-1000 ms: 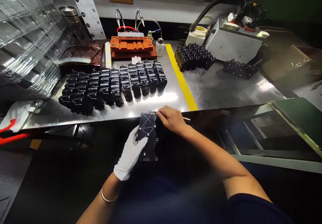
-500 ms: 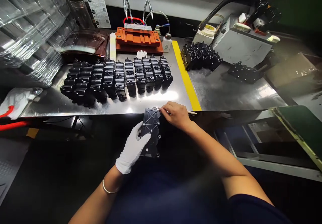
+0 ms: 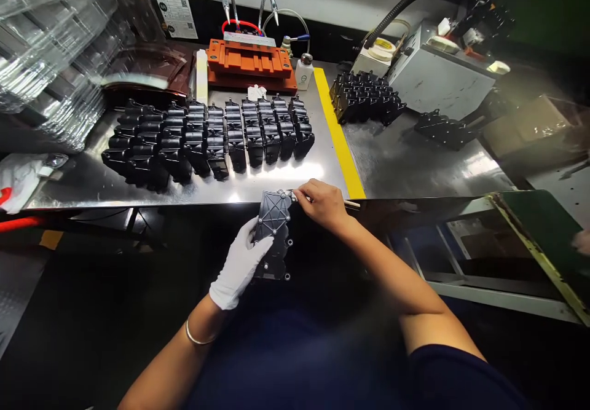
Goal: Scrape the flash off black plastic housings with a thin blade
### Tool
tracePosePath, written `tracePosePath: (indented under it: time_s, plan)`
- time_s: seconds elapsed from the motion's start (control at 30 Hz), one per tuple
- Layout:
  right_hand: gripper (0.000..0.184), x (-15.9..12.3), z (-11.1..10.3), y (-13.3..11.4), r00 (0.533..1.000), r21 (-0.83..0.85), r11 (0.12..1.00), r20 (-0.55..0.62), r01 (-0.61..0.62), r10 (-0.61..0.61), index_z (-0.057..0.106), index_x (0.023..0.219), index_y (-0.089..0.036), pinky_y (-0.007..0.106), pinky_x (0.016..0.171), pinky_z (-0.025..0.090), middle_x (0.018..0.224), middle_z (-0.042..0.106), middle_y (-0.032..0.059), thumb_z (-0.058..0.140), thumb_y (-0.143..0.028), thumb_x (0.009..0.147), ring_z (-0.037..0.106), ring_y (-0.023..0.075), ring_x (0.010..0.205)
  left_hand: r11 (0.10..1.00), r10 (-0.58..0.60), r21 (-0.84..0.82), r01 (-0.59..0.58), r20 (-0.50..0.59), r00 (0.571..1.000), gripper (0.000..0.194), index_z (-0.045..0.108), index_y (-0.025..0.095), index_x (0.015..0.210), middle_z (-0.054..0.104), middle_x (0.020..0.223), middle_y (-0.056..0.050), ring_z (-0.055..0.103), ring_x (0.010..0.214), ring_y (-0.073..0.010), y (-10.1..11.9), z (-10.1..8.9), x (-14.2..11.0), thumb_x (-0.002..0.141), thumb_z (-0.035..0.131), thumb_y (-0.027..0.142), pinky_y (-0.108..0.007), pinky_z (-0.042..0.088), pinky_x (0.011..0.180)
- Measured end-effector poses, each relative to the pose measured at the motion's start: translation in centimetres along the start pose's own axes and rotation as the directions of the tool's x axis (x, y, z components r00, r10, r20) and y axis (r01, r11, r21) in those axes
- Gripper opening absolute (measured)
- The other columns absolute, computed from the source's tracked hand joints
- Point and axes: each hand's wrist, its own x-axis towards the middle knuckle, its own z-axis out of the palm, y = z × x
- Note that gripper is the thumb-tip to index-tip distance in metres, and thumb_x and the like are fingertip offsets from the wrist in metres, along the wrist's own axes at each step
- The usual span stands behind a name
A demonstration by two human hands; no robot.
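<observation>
My left hand (image 3: 239,262), in a white glove, is closed round the left side of a black plastic housing (image 3: 275,213), thumb across its face. The part is held tilted upright just off the bench's front edge, with crossed ribs and small metal screws or bushings showing. My bare right hand (image 3: 322,204) is closed in a pinch on a slim tool with a pale handle (image 3: 353,205), whose end sticks out behind the fingers. Its thin tip is at the housing's upper right corner; the fingers hide most of the tool, so its exact kind is unclear.
Rows of black housings (image 3: 207,136) stand on the metal bench (image 3: 253,187). Behind them sits an orange fixture (image 3: 249,59). Right of the yellow tape (image 3: 338,133) are more housings (image 3: 366,96) and a grey box (image 3: 437,78). Wrapped trays (image 3: 50,47) are stacked left.
The view has shifted slightly. Both hands keep their hold at the housing, and the tool tip stays by its top corner. Part of another person's hand now shows at the right edge.
</observation>
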Motion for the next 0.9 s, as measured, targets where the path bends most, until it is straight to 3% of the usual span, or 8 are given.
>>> tracePosePath:
  time_s: [0.17,0.43,0.57,0.9]
  plan:
    - [0.031,-1.3,0.4,-0.1,0.995,0.185,0.978,-0.04,0.097,-0.092,0.065,0.079,-0.017,0.023,0.063,0.039,0.075,0.066,0.0047,0.046,-0.034,0.096,0.059,0.0133,0.069,0.998,0.049,0.046,-0.047,-0.024,0.999,0.063,0.05,0.014,0.131,0.062,0.128,-0.015,0.057,0.12,-0.0302,0.2,-0.5,0.9,0.076,0.072,0.034,-0.046,0.043,0.105]
    - [0.035,-1.6,-0.1,-0.8,0.963,0.027,0.963,-0.026,0.268,-0.267,0.067,0.074,-0.017,0.024,0.053,0.03,0.07,0.066,0.0033,0.048,-0.037,0.095,0.054,0.01,0.058,0.997,0.061,0.041,-0.061,0.004,0.998,0.063,0.048,0.015,0.132,0.061,0.13,-0.015,0.058,0.12,-0.0294,-0.1,-1.0,1.4,0.076,0.072,0.031,-0.045,0.044,0.104]
    - [0.037,-1.2,-0.3,-0.6,0.959,-0.07,0.959,-0.048,0.276,-0.279,0.067,0.071,-0.016,0.025,0.052,0.026,0.068,0.066,0.0032,0.048,-0.036,0.096,0.053,0.0098,0.057,0.996,0.069,0.053,-0.068,-0.015,0.998,0.064,0.048,0.013,0.133,0.06,0.131,-0.016,0.058,0.12,-0.0293,-0.2,-0.9,1.4,0.076,0.071,0.032,-0.045,0.044,0.104]
    - [0.035,-2.0,0.2,-0.8,0.965,0.02,0.97,-0.108,0.242,-0.239,0.067,0.071,-0.017,0.023,0.054,0.03,0.066,0.065,0.0023,0.049,-0.035,0.095,0.055,0.0096,0.058,0.994,0.083,0.074,-0.081,-0.019,0.996,0.063,0.049,0.014,0.132,0.061,0.13,-0.016,0.059,0.118,-0.0285,-0.3,-0.7,1.7,0.077,0.071,0.032,-0.043,0.045,0.103]
